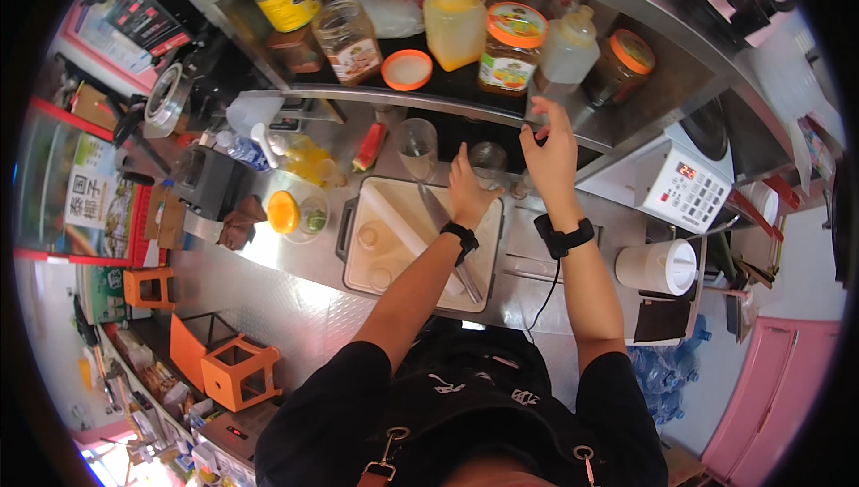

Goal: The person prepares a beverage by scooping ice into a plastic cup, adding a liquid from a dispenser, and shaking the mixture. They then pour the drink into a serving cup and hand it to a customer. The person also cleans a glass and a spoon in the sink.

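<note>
My left hand [472, 193] reaches over the far right part of a cutting board [376, 259], fingers spread beside an empty clear cup [488, 159]. Whether it touches that cup cannot be told. Further right, my right hand [551, 148] is raised before the shelf edge, fingers partly curled and apart, holding nothing. A knife [436, 208] lies diagonally on the board, next to a long whitish strip [402, 225]. Another clear cup [417, 144] stands behind the board. To its left lies a watermelon slice [370, 147].
The steel shelf above holds a jar with an orange lid [513, 44], squeeze bottles [455, 24] and an open jar [347, 44]. Left of the board are a cut orange fruit [282, 212] and a plastic cup [313, 216]. A white lidded pitcher [654, 267] stands right, near a keypad machine [684, 181].
</note>
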